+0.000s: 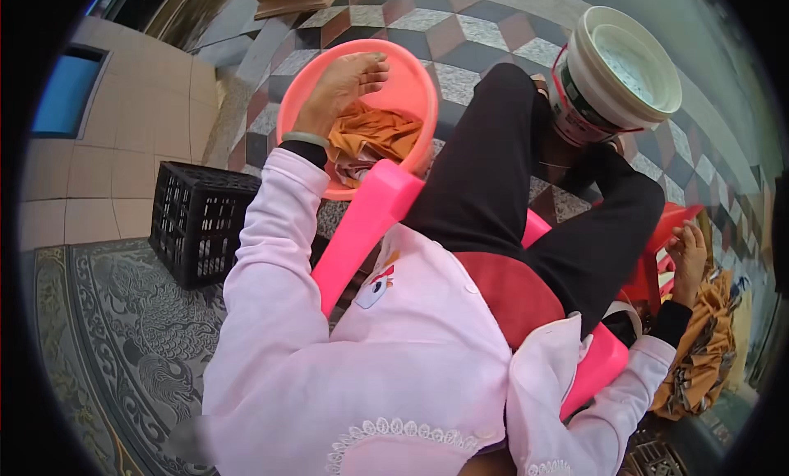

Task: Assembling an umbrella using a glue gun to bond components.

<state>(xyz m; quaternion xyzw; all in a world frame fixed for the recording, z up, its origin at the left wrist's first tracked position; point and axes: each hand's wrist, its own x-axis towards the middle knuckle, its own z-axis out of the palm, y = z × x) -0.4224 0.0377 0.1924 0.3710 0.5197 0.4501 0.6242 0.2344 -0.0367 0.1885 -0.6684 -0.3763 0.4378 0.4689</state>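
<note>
My left hand reaches into a salmon-pink plastic basin on the tiled floor. Its fingers are spread over the basin's inner wall, just above a crumpled orange cloth lying inside. My right hand hangs low at the right, its curled fingers touching the edge of a red plastic stool, beside a heap of orange-brown fabric. I sit on a bright pink plastic chair, wearing a pale pink jacket and black trousers.
A white plastic bucket with a red handle stands by my knee at the upper right. A black plastic crate sits at the left, on the edge of a grey patterned rug. The floor has a cube-pattern tiling.
</note>
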